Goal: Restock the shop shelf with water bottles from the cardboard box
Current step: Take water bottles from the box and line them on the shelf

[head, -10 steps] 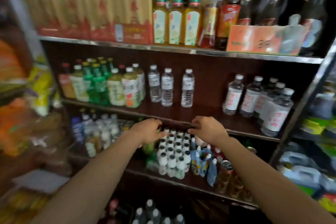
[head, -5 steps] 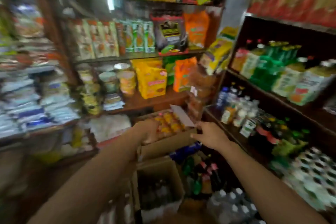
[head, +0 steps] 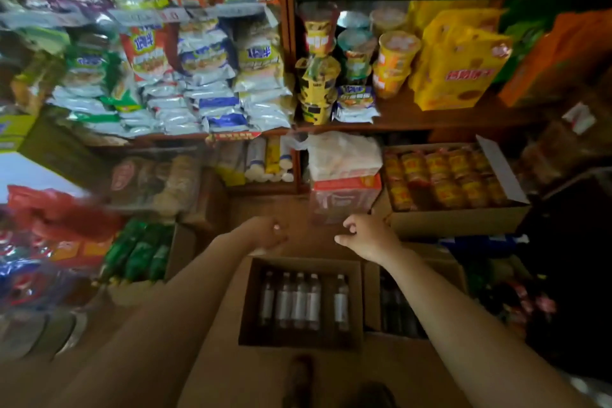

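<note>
My left hand and my right hand both hang in the air just above the far rim of the open cardboard box on the floor, and neither has hold of anything. The fingers of each are loosely curled with nothing between them, the two hands a little apart, palms turned down toward the box. I judge they are held like this because I am reaching for the next load: two free hands could take a bottle each.

The water bottles stand upright inside the cardboard box, caps up: four close together in a row toward the left wall and one alone nearer the right wall, with bare space around them. Standing that way, each offers its neck and shoulder to a grasp from above.

To the right of the cardboard box, touching it, sits a second carton whose contents are too dark to make out. Beyond the cardboard box, further right, an open carton of orange-wrapped packets rests higher up. To the left of the cardboard box lie green bottles in another carton. Behind the cardboard box, shelves carry noodle packets and instant-noodle cups. The water shelf itself is not in view from here.
</note>
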A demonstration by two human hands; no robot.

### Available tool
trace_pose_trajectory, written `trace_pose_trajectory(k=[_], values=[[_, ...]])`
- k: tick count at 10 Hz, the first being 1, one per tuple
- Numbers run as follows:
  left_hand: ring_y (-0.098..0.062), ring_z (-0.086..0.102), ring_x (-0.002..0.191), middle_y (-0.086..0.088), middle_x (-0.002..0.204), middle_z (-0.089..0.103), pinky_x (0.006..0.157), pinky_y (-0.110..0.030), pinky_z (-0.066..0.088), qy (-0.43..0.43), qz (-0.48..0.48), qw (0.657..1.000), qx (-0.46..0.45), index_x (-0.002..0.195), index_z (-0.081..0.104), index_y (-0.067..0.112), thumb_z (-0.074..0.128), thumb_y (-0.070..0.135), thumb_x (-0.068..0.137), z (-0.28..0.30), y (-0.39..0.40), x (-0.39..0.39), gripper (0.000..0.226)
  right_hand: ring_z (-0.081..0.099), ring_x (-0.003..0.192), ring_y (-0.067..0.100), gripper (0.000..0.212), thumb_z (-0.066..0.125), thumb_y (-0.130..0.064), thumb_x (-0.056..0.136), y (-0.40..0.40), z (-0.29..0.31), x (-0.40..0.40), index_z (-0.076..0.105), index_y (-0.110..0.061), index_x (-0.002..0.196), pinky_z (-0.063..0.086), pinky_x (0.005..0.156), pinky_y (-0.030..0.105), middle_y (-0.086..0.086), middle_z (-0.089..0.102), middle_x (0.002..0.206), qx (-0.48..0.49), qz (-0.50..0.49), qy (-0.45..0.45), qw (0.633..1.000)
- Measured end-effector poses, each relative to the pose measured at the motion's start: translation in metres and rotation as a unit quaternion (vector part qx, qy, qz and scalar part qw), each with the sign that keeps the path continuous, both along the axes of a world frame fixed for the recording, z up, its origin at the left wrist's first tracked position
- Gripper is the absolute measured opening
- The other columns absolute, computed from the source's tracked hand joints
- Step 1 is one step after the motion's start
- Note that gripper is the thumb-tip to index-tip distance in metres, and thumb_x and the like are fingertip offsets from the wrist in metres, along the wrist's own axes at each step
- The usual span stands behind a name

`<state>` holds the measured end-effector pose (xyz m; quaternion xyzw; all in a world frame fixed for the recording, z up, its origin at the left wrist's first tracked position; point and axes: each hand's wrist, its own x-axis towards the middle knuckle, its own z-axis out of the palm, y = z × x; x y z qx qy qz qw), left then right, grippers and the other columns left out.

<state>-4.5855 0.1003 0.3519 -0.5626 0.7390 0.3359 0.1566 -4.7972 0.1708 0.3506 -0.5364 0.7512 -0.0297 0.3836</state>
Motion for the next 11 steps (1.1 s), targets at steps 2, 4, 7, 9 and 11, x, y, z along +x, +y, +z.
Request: trace_pose_trajectory(k=[2, 4, 7, 9, 11], values=[[-0.015, 0.058, 0.097, 0.005, 0.093, 0.058, 0.078, -0.024, 0.05, 0.073, 0.095, 0.987, 0.104, 0.1, 0.064, 0.018, 0.061, 0.032, 0.09, -0.104, -0.005, 0.001, 0.018, 0.06, 0.105, 0.02, 0.045, 0.065, -0.044, 0.086, -0.016, -0.107, 0.014, 0.059, -0.015, 0.119, 0.051, 0.09, 0.035, 0.004, 0.061, 0.12, 0.094, -0.061, -0.09, 0.99], [-0.008, 0.051, 0.085, 0.0, 0.099, 0.058, 0.079, -0.024, 0.041, 0.117, 0.17, 0.952, 0.228, 0.103, 0.061, 0.01, 0.058, 0.02, 0.093, -0.251, -0.014, -0.035, 0.014, 0.051, 0.062, 0.016, 0.039, 0.066, -0.032, 0.088, -0.018, -0.253, 0.019, 0.046, -0.016, 0.058, 0.037, 0.061, 0.026, -0.005, 0.045, 0.053, 0.174, -0.162, -0.159, 0.958], [-0.025, 0.056, 0.09, -0.016, 0.099, 0.059, 0.085, -0.039, 0.053, 0.066, 0.237, 0.938, 0.242, 0.101, 0.063, 0.004, 0.06, 0.02, 0.091, -0.505, -0.02, -0.064, 0.019, 0.059, 0.094, 0.022, 0.02, 0.069, -0.025, 0.086, 0.007, -0.507, 0.03, 0.061, -0.01, 0.097, 0.043, 0.075, 0.028, 0.001, 0.058, 0.094, 0.286, -0.227, -0.194, 0.91], [-0.033, 0.058, 0.111, -0.021, 0.121, 0.06, 0.097, -0.042, 0.049, 0.078, 0.247, 0.943, 0.207, 0.119, 0.057, -0.002, 0.059, 0.017, 0.092, -0.66, -0.034, -0.079, 0.034, 0.055, 0.12, 0.023, 0.075, 0.081, -0.019, 0.073, 0.015, -0.649, 0.051, 0.043, -0.014, 0.137, 0.046, 0.093, 0.031, 0.006, 0.056, 0.133, 0.291, -0.273, -0.214, 0.891], [-0.023, 0.058, 0.095, -0.012, 0.114, 0.06, 0.078, -0.033, 0.053, 0.105, 0.193, 0.958, 0.182, 0.119, 0.055, 0.005, 0.06, 0.021, 0.092, -0.73, -0.04, -0.098, 0.032, 0.051, 0.124, 0.024, 0.073, 0.081, -0.022, 0.074, 0.009, -0.73, 0.068, 0.044, -0.015, 0.136, 0.046, 0.096, 0.033, 0.006, 0.053, 0.135, 0.304, -0.284, -0.232, 0.879]])
